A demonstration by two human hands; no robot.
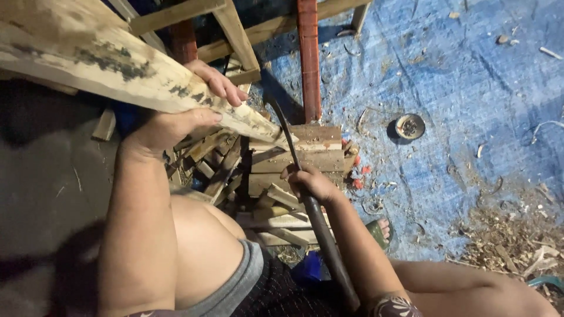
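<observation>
Over the block [305, 149], the left hand [176, 126] grips a half-tapered plank [117, 67]; the right hand [311, 182] clasps the blade [282, 120]. Chips [505, 235] lie about, most of the plank uncut.

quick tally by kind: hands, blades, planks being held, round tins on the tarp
hands: 2, left hand and right hand
curved blade: 1
held plank: 1
round tin on the blue tarp: 1
total: 5
</observation>
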